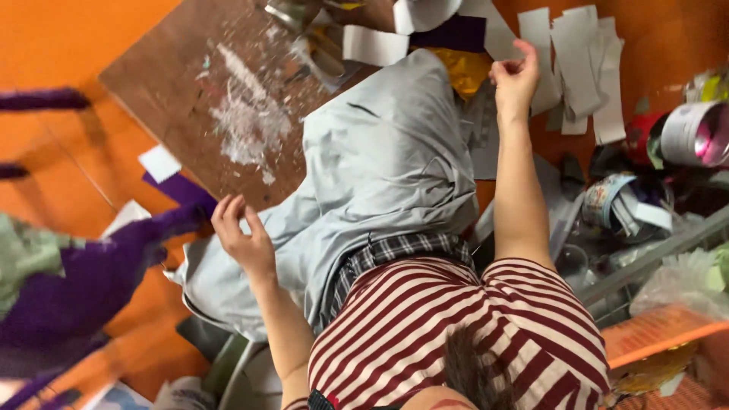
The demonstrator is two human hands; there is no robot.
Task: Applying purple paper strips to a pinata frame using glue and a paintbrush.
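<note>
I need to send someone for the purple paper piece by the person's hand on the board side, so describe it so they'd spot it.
Find the brown wooden board on the orange floor. At its lower corner, beside the left hand, lies a purple paper piece; unlike the white scrap touching it, it is dark violet.

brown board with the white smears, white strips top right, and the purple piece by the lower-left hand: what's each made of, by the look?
Brown board: looks like wood or hardboard, matte, scuffed, with dried white residue, possibly glue or paint.
White strips: likely paper or thin card, flat and cleanly cut, with a matte face.
Purple piece: probably paper or crepe, dull with soft edges; motion blur leaves it open.
</note>
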